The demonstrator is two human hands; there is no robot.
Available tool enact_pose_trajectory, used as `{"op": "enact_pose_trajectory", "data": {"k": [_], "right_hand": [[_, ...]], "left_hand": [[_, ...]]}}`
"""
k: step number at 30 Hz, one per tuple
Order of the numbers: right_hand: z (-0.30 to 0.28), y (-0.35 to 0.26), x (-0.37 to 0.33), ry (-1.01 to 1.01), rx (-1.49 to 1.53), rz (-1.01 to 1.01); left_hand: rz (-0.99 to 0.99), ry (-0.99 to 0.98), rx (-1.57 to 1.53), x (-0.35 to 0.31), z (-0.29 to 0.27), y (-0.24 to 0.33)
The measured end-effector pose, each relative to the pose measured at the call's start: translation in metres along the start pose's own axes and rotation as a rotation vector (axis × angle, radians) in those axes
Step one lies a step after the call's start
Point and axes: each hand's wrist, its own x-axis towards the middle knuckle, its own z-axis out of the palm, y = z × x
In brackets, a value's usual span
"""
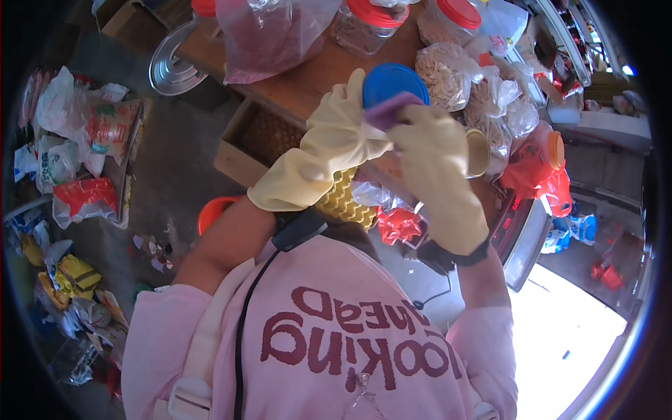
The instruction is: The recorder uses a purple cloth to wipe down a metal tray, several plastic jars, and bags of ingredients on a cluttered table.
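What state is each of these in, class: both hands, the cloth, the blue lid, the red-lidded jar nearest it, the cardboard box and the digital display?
Left hand in cream rubber glove: beside the lid, grip partly hidden
Right hand in cream rubber glove: closed on cloth
Soft purple cloth: bunched, over the lid's edge
Round blue plastic lid: partly covered
Clear plastic red-lidded jar: closed
Brown cardboard box: open
Red digital display: lit

A purple cloth and a bright blue lid stand out against the pale cream of the left glove and right glove. The pink shirt carries dark red lettering; the desk is orange-brown, the tray yellow with a zigzag pattern, the jar top red.
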Motion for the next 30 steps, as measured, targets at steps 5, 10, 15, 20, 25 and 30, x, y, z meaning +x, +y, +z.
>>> {"op": "enact_pose_trajectory", "data": {"k": [5, 10, 15, 20, 25, 30], "right_hand": [[-0.013, 0.03, 0.016, 0.393, 0.808, 0.035], [0.007, 0.012, 0.067, 0.261, 0.042, 0.108], [-0.003, -0.012, 0.06, 0.167, -0.18, -0.043], [-0.016, -0.015, 0.024, 0.136, -0.144, -0.155], [-0.013, -0.004, 0.049, 0.151, -0.241, -0.177], [-0.002, 0.028, 0.071, 0.234, -0.043, 0.009]], "left_hand": [[-0.043, -0.035, -0.092, -0.002, -0.025, 0.017], [-0.033, -0.033, -0.116, 0.001, -0.021, 0.014], [0.093, 0.081, -0.102, -0.002, -0.009, 0.003], [0.37, 0.226, 0.044, -0.005, -0.013, 0.004], [0.763, 0.511, 0.366, -0.002, -0.013, -0.002], [0.05, 0.016, -0.16, 0.0, -0.019, 0.011]]}}
